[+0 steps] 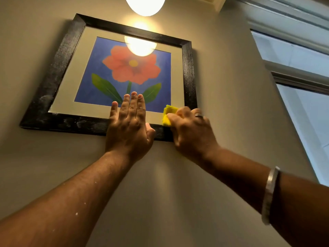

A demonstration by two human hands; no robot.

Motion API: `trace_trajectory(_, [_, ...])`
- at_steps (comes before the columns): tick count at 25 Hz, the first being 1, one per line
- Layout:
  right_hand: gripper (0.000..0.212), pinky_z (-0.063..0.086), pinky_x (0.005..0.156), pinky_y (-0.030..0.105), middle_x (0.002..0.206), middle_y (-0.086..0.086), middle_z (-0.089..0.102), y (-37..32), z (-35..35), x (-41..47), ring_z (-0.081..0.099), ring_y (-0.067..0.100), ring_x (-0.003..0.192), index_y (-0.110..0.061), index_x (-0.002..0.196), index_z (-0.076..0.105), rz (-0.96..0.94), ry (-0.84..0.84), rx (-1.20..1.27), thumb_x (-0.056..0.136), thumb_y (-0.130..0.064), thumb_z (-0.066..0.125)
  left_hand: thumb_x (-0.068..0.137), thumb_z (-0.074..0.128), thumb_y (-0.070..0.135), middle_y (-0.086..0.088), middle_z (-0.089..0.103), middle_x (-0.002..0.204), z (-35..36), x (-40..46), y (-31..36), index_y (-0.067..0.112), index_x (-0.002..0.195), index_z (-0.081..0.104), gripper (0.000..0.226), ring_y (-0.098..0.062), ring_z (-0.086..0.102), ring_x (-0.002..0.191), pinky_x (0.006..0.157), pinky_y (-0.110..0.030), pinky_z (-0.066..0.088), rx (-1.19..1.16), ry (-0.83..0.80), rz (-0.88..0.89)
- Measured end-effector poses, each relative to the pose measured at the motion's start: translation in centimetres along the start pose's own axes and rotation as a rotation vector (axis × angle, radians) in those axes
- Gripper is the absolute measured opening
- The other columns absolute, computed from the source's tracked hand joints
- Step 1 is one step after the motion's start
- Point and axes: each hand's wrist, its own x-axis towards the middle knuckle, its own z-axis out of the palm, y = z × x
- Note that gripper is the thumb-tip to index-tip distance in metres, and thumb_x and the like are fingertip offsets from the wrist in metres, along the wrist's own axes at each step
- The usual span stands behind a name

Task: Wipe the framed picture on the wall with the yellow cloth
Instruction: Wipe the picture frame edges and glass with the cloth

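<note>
The framed picture (58, 56) hangs on the wall above me: a black, dusty frame around a red flower on blue. My left hand (130, 122) lies flat against the glass and the bottom rail, fingers straight and together. My right hand (190, 129) is closed around the yellow cloth (168, 114) and presses it against the frame's lower right corner. Only a small folded part of the cloth shows past the fingers.
A lit round lamp (145, 4) hangs overhead and is mirrored in the glass. A window (302, 77) with grey trim fills the right side. Beige wall (160, 184) stretches below the frame.
</note>
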Motion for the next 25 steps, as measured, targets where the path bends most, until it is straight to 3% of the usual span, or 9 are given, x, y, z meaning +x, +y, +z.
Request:
trace_trajectory(3, [0.028,0.047,0.068,0.042,0.108,0.013,0.058,0.3,0.4,-1.1,0.052,0.037,0.089,-0.023,0.112,0.060,0.041,0.053,0.011,0.087,-0.029,0.052,0.089,0.029,0.040,-0.014,0.015,0.162,-0.6,-0.6,-0.9,0.007,0.154,0.013,0.074,-0.028,0.009,0.150,0.123,-0.048,0.009,-0.107,-0.034,0.132])
trace_trajectory(6, [0.029,0.043,0.072,0.041,0.114,0.012,0.058,0.0,0.8,-0.7,0.052,0.038,0.095,-0.026,0.116,0.059,0.082,0.078,0.011,0.087,-0.030,0.053,0.092,0.027,0.054,-0.013,0.010,0.162,-2.8,-1.8,-7.2,0.007,0.154,0.011,0.079,-0.027,0.005,0.150,0.121,-0.046,0.007,0.003,-0.077,0.198])
trace_trajectory(9, [0.039,0.040,0.088,0.046,0.138,0.014,0.050,-1.3,1.6,-1.5,0.047,0.041,0.115,-0.029,0.126,0.054,0.194,0.070,0.006,0.088,-0.031,0.055,0.088,0.022,0.061,-0.019,0.007,0.162,-6.6,-3.0,-16.1,0.002,0.153,0.011,0.088,-0.033,0.008,0.150,0.121,-0.048,0.009,0.149,-0.148,0.029])
trace_trajectory(11, [0.045,0.030,0.106,0.051,0.152,0.017,0.036,-2.1,1.8,-1.7,0.034,0.045,0.133,-0.026,0.134,0.051,0.328,0.081,0.057,0.089,-0.027,0.055,0.087,0.018,0.061,-0.023,0.008,0.161,-7.6,-3.3,-18.5,-0.002,0.152,0.014,0.090,-0.036,0.011,0.149,0.121,-0.048,0.012,0.148,-0.229,0.029])
trace_trajectory(14, [0.047,0.024,0.116,0.052,0.151,0.017,0.039,-7.2,2.0,-1.2,0.031,0.045,0.138,-0.020,0.139,0.047,0.458,0.169,0.203,0.092,-0.022,0.051,0.087,0.022,0.058,-0.023,0.007,0.161,-6.9,-3.5,-18.7,-0.003,0.151,0.014,0.089,-0.036,0.009,0.150,0.122,-0.046,0.012,0.070,-0.198,0.045])
trace_trajectory(16, [0.046,0.028,0.115,0.052,0.146,0.016,0.047,-12.5,2.4,0.3,0.039,0.041,0.135,-0.019,0.137,0.050,0.357,0.199,0.272,0.091,-0.022,0.051,0.087,0.025,0.058,-0.023,0.006,0.161,-6.6,-3.7,-18.8,-0.003,0.151,0.012,0.090,-0.035,0.007,0.150,0.121,-0.043,0.012,0.009,-0.158,0.050])
trace_trajectory(19, [0.045,0.030,0.115,0.052,0.147,0.014,0.046,-17.7,3.1,1.3,0.038,0.039,0.137,-0.022,0.139,0.046,0.145,0.156,0.274,0.094,-0.031,0.046,0.088,0.026,0.057,-0.024,0.003,0.161,-6.5,-3.7,-19.7,-0.005,0.151,0.009,0.090,-0.034,0.003,0.150,0.121,-0.040,0.009,-0.054,-0.141,0.072])
trace_trajectory(22, [0.047,0.031,0.114,0.051,0.148,0.017,0.044,-12.4,3.0,-0.5,0.040,0.039,0.136,-0.020,0.142,0.043,0.051,0.137,0.115,0.095,-0.019,0.047,0.090,0.026,0.051,-0.024,0.004,0.161,-6.7,-3.8,-20.7,-0.005,0.151,0.009,0.085,-0.033,0.003,0.150,0.122,-0.039,0.010,-0.057,-0.164,0.164])
trace_trajectory(25, [0.050,0.025,0.116,0.053,0.151,0.023,0.036,-5.4,2.1,-3.5,0.033,0.047,0.137,-0.016,0.143,0.040,0.540,0.133,0.145,0.093,-0.018,0.045,0.092,0.034,0.043,-0.022,0.005,0.161,-6.8,-4.0,-21.2,-0.004,0.151,0.011,0.079,-0.032,0.005,0.150,0.121,-0.041,0.014,-0.057,-0.164,0.165])
